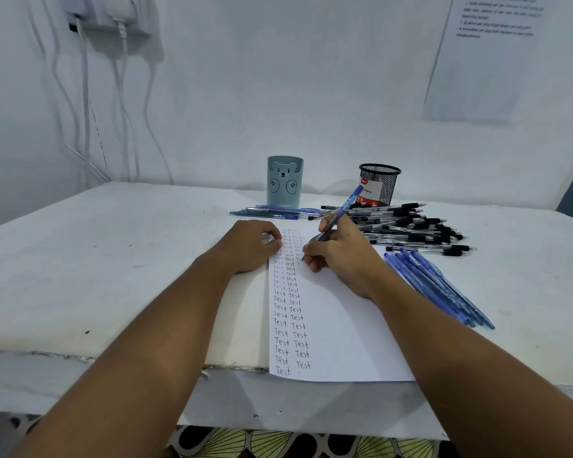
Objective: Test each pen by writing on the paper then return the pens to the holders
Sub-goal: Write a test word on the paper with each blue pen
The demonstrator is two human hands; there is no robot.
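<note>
On the paper (pixel 331 325) sit many "Test" words, the right hand (pixel 341 256) pinches a blue pen (pixel 339 213) (writing), the left hand (pixel 248 246), loosely curled, rests on the sheet, and both holders (pixel 284 181) look empty.

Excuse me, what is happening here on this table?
A person is testing pens. The right hand holds a blue pen with its tip on the paper, which is already filled with columns of "Test". The left hand rests at the sheet's edge. Black pens and blue pens lie loose; none stand in the holders.
</note>
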